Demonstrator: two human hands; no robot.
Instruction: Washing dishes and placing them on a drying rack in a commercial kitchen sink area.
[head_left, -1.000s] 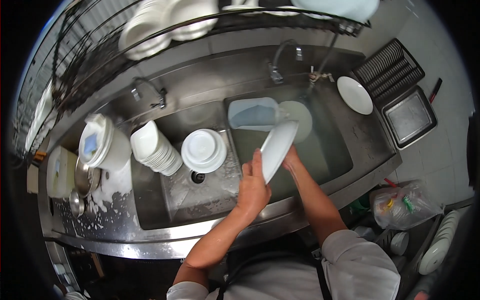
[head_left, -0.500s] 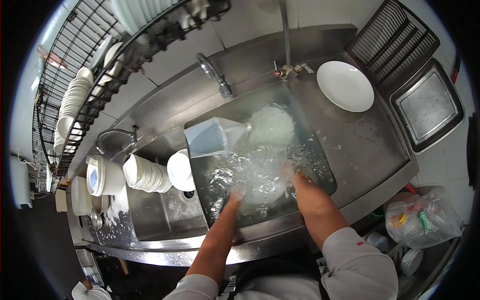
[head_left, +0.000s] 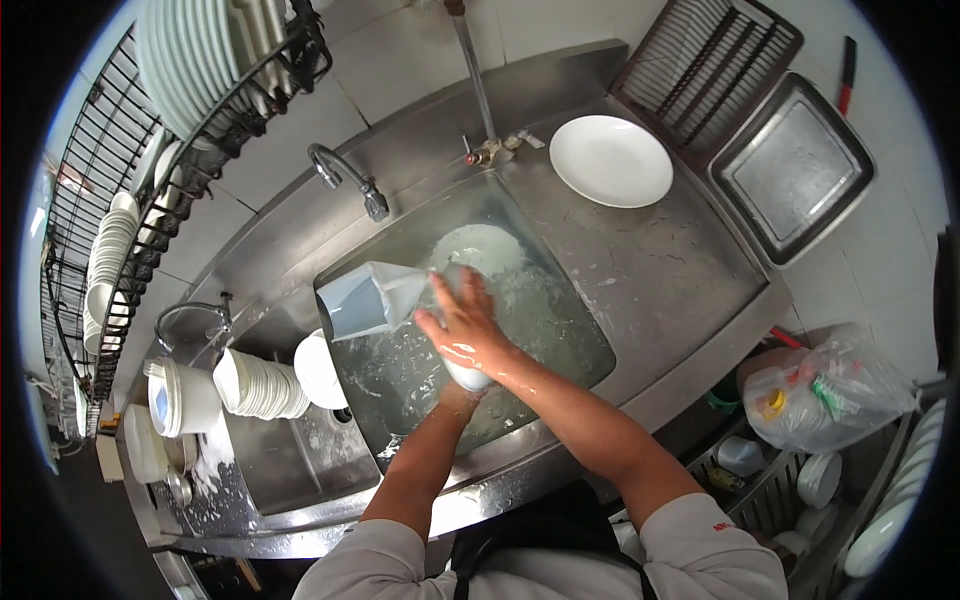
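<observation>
Both of my hands are over the water-filled sink basin (head_left: 597, 378). My right hand (head_left: 462, 318) has its fingers spread, its wet heel against a small white rounded dish (head_left: 467, 376). Below it, my left hand (head_left: 458, 400) holds that dish; its fingers are mostly hidden by the dish and my right forearm. A square translucent white container (head_left: 365, 300), pale blue inside, lies tipped in the water by my right fingertips. Just beyond, a white plate (head_left: 480, 247) sits partly under water.
Stacked white dishes (head_left: 262, 385) and a white tub (head_left: 185, 398) stand left. A faucet (head_left: 350, 180) arches behind the basin. A white oval plate (head_left: 612, 160) and metal tray (head_left: 795, 170) are right. The wire rack (head_left: 120, 190) holds plates. A plastic bag (head_left: 825, 390) hangs lower right.
My hands have come up out of the water and together, the right crossing leftward above the left. A small white dish now shows between them. The splashing has calmed, and the view has shifted.
</observation>
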